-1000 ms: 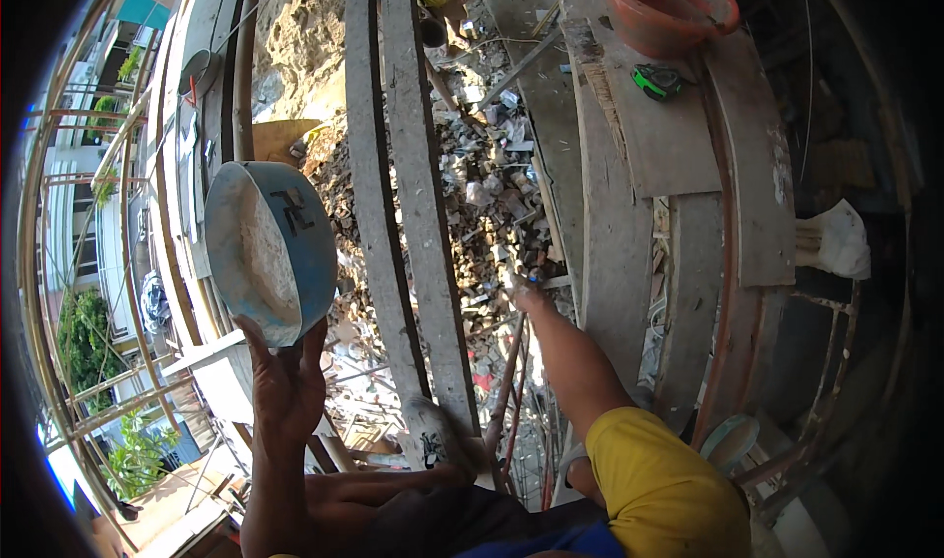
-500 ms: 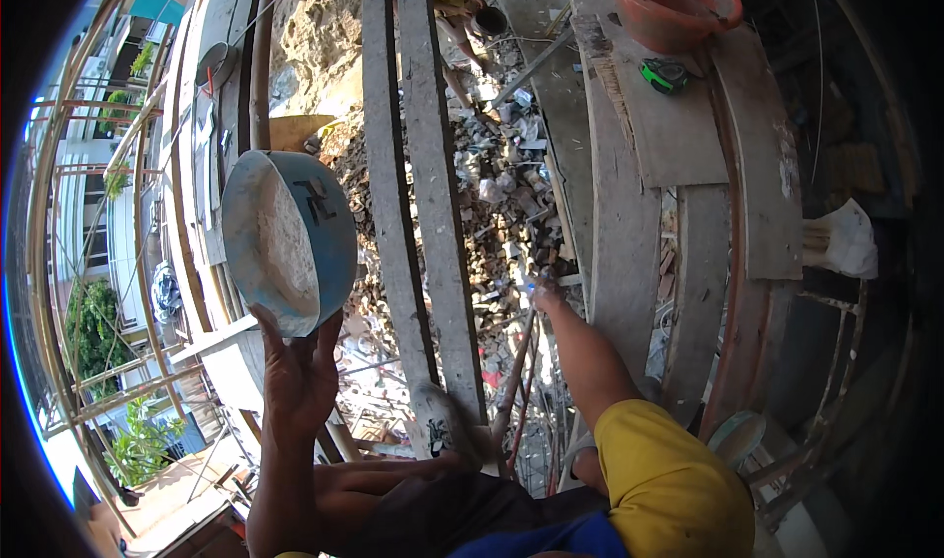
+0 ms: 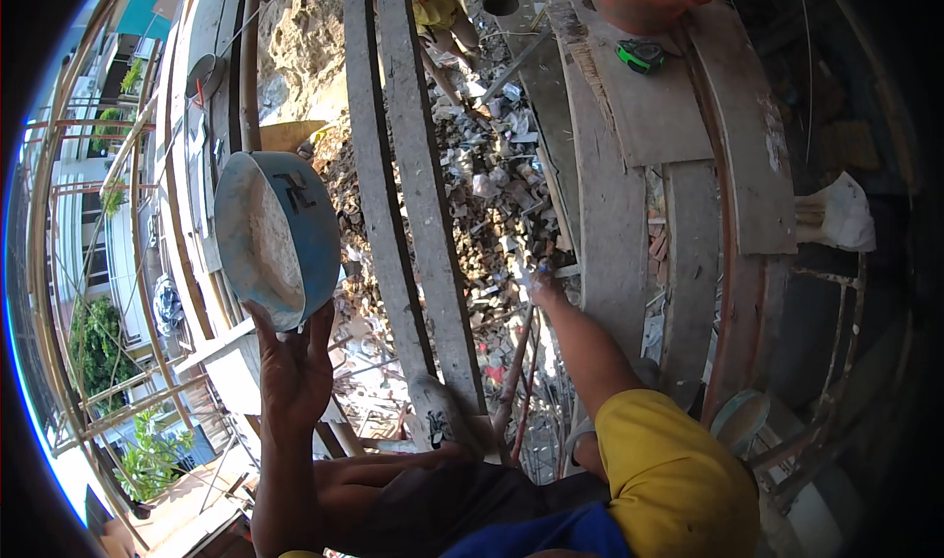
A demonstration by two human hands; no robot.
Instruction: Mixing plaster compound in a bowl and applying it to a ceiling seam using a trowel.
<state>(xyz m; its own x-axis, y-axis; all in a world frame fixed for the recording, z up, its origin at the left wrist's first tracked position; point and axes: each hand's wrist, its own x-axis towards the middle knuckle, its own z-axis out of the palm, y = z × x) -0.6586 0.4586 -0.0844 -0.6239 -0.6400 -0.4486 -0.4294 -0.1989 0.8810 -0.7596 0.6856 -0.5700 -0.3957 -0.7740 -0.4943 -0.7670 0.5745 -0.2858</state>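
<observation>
Blue bowl (image 3: 317,234) tilted, whitish inside; left hand (image 3: 295,376) clamped on edge. Right hand (image 3: 542,286) blurred, cannot tell grip. Planks (image 3: 423,184) between; green-black tape measure (image 3: 640,57), red tub (image 3: 639,9) farther right.

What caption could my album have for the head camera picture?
The left hand holds up a blue bowl, with grey planks and rubble below.

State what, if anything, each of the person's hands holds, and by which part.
The left hand holds the blue bowl by its near side. Whether the right hand holds anything cannot be told.
</observation>
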